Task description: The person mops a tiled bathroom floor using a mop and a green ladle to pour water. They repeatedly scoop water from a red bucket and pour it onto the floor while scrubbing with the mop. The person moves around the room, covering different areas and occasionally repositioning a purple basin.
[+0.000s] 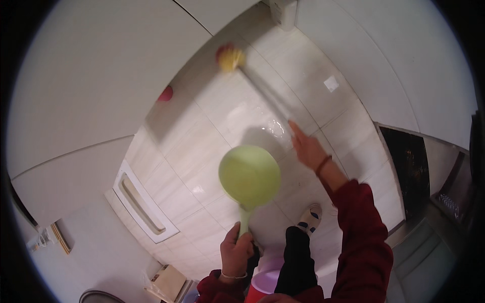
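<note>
My left hand [235, 251] is closed round the short handle of a light green water dipper [249, 174]. The dipper's round bowl is held out in front of me over the tiled floor, and its inside looks to have no visible contents. In my right hand [309, 151], stretched forward, is the grey handle of a long-handled scrub brush [262, 92]. Its yellow and red head is blurred and lies at the far end, near the edge of the white panel on the left. A wet, shiny patch [273, 127] shows on the tiles between dipper and brush.
White panels [81, 76] rise on the left and right. A pink-red object [165, 94] pokes out by the left panel. On the left lies a white frame with a long recess [146, 202]. A red bucket [256, 290] stands by my legs, near my slippered foot [310, 218].
</note>
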A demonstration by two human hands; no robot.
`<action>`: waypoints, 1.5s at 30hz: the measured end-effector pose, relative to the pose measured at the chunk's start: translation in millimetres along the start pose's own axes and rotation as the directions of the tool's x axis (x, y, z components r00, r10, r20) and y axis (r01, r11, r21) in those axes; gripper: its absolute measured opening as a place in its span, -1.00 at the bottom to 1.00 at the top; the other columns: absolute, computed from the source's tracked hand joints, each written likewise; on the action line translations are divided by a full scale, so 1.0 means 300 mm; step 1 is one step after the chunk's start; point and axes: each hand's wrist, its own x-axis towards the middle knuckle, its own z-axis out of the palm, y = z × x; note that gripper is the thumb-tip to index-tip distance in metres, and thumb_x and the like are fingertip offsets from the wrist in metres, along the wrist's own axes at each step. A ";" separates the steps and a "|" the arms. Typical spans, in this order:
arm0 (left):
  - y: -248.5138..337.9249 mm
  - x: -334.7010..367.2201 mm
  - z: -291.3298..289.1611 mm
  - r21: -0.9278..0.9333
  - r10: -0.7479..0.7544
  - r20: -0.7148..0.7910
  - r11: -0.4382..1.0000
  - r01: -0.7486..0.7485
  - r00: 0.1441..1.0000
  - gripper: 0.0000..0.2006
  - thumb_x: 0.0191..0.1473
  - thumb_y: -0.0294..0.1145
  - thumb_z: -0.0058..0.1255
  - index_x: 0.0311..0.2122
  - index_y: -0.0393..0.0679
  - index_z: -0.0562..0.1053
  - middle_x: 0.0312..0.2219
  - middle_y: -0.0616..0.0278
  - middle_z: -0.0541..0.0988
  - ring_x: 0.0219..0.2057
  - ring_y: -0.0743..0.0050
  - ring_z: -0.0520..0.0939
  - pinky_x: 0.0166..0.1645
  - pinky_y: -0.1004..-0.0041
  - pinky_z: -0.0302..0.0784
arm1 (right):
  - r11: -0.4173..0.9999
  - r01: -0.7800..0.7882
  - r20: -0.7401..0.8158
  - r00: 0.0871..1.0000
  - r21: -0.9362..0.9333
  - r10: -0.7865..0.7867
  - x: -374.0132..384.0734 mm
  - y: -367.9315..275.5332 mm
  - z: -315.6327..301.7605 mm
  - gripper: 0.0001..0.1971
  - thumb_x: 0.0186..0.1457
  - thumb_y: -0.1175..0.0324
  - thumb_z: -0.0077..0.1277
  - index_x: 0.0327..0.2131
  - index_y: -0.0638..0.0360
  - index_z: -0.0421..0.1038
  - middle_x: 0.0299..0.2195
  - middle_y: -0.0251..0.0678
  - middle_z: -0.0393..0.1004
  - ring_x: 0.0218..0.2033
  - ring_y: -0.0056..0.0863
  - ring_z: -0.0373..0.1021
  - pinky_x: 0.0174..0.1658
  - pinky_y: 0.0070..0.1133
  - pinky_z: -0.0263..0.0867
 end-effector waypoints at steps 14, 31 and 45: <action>0.012 -0.019 -0.007 0.012 0.007 -0.007 1.000 -0.007 1.000 -0.73 -0.04 -0.54 -0.18 -0.17 -0.36 0.35 -0.72 0.45 0.29 -0.75 0.80 0.21 -0.67 0.69 0.08 | 0.998 -0.053 -0.165 0.985 -0.022 0.049 -0.038 0.110 -0.007 -0.48 0.09 0.35 -0.28 0.14 0.00 -0.14 -0.49 0.09 0.40 -0.44 0.13 0.32 -0.37 -0.20 0.26; -0.044 -0.060 -0.054 0.051 -0.006 0.079 0.999 0.002 0.997 -0.69 -0.04 -0.55 -0.17 -0.12 -0.39 0.33 -0.71 0.42 0.33 -0.74 0.79 0.25 -0.65 0.71 0.12 | 0.998 -0.038 -0.156 0.987 -0.040 0.031 -0.080 0.070 -0.088 -0.48 0.09 0.42 -0.27 0.14 0.01 -0.09 -0.42 0.12 0.38 -0.37 0.05 0.33 -0.32 -0.32 0.28; -0.026 -0.062 -0.061 0.087 -0.014 0.045 0.996 0.010 0.999 -0.68 -0.05 -0.55 -0.17 -0.13 -0.38 0.36 -0.74 0.43 0.32 -0.75 0.80 0.23 -0.66 0.70 0.12 | 0.979 -0.203 -0.244 0.949 0.004 0.198 -0.282 0.166 -0.126 -0.43 0.09 0.42 -0.27 0.17 -0.03 -0.19 -0.42 0.07 0.41 -0.41 0.00 0.36 -0.31 -0.27 0.29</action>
